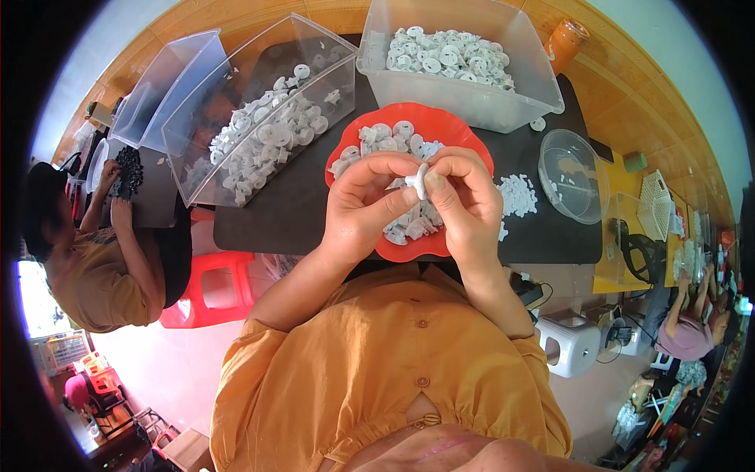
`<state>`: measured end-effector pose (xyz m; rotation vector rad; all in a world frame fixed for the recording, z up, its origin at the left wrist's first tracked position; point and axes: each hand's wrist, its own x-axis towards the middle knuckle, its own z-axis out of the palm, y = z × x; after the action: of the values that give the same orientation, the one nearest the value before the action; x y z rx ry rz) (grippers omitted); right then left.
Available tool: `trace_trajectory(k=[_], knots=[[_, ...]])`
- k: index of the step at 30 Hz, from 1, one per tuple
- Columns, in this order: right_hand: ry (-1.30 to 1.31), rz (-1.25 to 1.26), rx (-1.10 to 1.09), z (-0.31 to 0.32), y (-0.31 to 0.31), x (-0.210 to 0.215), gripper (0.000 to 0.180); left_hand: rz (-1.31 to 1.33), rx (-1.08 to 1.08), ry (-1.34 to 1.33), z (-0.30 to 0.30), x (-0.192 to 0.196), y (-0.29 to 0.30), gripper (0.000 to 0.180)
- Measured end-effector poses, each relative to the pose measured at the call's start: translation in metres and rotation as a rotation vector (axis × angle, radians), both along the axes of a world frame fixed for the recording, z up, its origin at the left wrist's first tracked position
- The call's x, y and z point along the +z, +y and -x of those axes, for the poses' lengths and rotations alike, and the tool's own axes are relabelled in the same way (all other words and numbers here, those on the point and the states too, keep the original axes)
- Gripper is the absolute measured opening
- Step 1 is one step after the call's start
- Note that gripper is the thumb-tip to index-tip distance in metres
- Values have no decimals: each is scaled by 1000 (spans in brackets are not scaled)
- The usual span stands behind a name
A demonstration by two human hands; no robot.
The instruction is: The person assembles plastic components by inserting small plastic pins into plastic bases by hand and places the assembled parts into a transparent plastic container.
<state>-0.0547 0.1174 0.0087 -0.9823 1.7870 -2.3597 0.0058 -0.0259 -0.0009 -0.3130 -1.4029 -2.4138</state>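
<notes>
Between the fingertips of both my hands is a small white plastic part with a round disc and a short stem. My left hand pinches its stem side, and my right hand presses against the disc from the other side. Both hands are over a red scalloped tray, which holds many similar white disc-shaped parts. My hands cover the middle of the tray. Right of it, a heap of tiny white pieces lies on the dark table.
Two clear bins of white parts stand at the back. A round clear tub sits at the right, an orange container behind. One person works over black pieces at left; another person is far right.
</notes>
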Motion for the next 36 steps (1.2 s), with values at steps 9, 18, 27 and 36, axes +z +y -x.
trace_trajectory(k=[9, 18, 27, 36], knots=[[-112, 134, 45, -6, -3, -3, 6, 23, -20, -15, -3, 0, -1, 27], [-16, -169, -98, 1, 39, 0, 11, 520, 591, -10, -2, 32, -57, 28], [541, -917, -371, 10, 168, -55, 13, 1462, 1162, -179, 2, 87, -168, 24], [613, -988, -337, 24, 155, -51, 16, 1461, 238, 182, 46, 30, -29, 20]])
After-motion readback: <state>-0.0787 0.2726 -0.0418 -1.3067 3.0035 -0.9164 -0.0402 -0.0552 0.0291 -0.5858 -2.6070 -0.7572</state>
